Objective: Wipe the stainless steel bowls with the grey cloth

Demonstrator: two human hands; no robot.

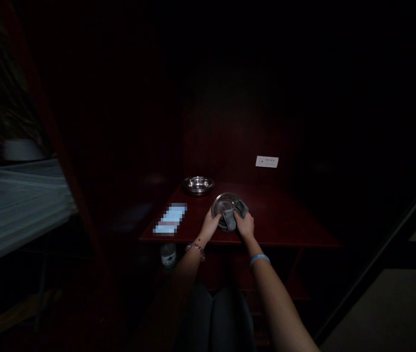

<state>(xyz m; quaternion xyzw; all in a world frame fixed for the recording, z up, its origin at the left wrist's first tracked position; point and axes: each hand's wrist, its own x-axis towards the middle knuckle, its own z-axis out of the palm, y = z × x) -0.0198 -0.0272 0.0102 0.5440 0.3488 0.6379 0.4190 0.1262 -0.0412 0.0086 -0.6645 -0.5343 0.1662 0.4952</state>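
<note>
A shiny metal bowl (pixel 224 206) is tilted up between my hands, above the front of a dark red shelf (pixel 277 215). My left hand (pixel 209 224) is closed on the bowl's left rim, thumb toward the inside. In my right hand (pixel 245 225) is a grey cloth (pixel 230 221), folded over the bowl's right rim and pressed against the metal. The fingers behind the bowl are hidden. Farther back on the left, more metal bowls (pixel 198 185), seemingly stacked, rest on the shelf.
A lit, pixelated screen-like rectangle (pixel 171 218) lies at the shelf's left front. Below the edge there is a labelled container (pixel 168 255). A white socket plate (pixel 267 162) is on the back wall. Stacked pale folded panels (pixel 20 205) stand at the far left.
</note>
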